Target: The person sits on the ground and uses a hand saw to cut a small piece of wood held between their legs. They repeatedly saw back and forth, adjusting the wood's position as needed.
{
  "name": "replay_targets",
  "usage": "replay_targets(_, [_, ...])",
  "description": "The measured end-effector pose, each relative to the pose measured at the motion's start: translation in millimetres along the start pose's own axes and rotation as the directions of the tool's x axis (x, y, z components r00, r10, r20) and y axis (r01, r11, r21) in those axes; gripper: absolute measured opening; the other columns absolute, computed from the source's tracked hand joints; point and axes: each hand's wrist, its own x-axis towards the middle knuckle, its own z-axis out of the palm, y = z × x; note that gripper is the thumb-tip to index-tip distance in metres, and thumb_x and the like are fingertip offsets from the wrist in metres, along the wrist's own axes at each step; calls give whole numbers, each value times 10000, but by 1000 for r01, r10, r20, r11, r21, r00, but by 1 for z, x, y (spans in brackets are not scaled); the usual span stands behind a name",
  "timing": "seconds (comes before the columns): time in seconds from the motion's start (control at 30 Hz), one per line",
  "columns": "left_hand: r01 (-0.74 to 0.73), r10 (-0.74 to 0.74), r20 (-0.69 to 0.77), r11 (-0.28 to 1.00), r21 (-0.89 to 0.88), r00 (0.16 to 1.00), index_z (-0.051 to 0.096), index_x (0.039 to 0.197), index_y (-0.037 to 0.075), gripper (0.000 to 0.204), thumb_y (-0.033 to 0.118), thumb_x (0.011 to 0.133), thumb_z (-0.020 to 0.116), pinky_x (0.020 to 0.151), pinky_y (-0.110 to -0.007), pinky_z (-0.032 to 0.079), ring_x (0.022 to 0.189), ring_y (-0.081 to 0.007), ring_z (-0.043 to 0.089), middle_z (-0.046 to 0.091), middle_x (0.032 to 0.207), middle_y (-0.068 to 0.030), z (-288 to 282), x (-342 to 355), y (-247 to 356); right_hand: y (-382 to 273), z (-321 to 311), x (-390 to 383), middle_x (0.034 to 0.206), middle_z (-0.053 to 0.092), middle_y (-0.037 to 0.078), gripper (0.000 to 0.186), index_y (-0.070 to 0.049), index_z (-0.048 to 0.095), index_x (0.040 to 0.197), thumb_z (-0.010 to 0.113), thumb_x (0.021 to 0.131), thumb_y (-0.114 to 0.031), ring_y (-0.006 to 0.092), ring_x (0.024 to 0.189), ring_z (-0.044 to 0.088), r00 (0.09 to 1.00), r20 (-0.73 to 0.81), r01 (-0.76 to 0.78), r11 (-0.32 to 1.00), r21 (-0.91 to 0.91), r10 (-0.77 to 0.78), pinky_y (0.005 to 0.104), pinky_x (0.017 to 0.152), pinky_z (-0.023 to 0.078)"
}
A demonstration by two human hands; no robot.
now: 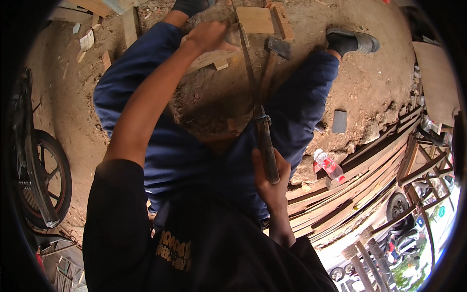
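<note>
My right hand (271,177) is wrapped round the dark, worn handle of a handsaw (265,141). Its long, thin blade, seen nearly edge-on, runs away from me between my legs; its teeth cannot be made out. On the far side, my left hand (209,38) grips a pale piece of wood (206,59) close to the left of the blade, with the thumb reaching towards it. Part of the wood is hidden under that hand and forearm. A hammer (278,48) with a dark head and wooden handle lies just right of the blade.
Beyond the blade lie a flat board (256,20) and a wooden block (283,23). Right of my leg are a dark flat piece (339,121), a plastic bottle (329,166) and stacked planks (360,194). A motorbike wheel (48,177) stands left; wood scraps (87,41) lie far left.
</note>
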Motion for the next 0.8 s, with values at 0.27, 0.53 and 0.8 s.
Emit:
replay_targets(0.27, [-142,252,-467,956,257,848,563,1340,1,796,594,837,734,964,-492,525,1078,-381,674,698,1141,-179,38,-6,-46,10,8,18,549,532,50,234,-9,570,777,674,964,-103,43,525,474,1000,20,-6,1000,19,6,292,475,380])
replay_targets(0.53, [65,562,386,506,-860,732,692,831,73,312,352,969,701,625,-309,525,686,-163,684,710,775,-47,-154,-138,100,21,-4,20,591,495,-33,236,-26,591,796,673,983,-143,11,563,421,1000,10,-28,999,28,28,253,483,322])
replay_targets(0.8, [343,988,-104,-136,-929,111,671,892,6,207,190,986,656,855,-428,553,901,-351,692,695,1087,-156,-197,-218,190,28,3,22,616,469,-80,233,-37,598,806,663,995,-157,-9,583,388,999,24,29,999,32,-30,223,493,289])
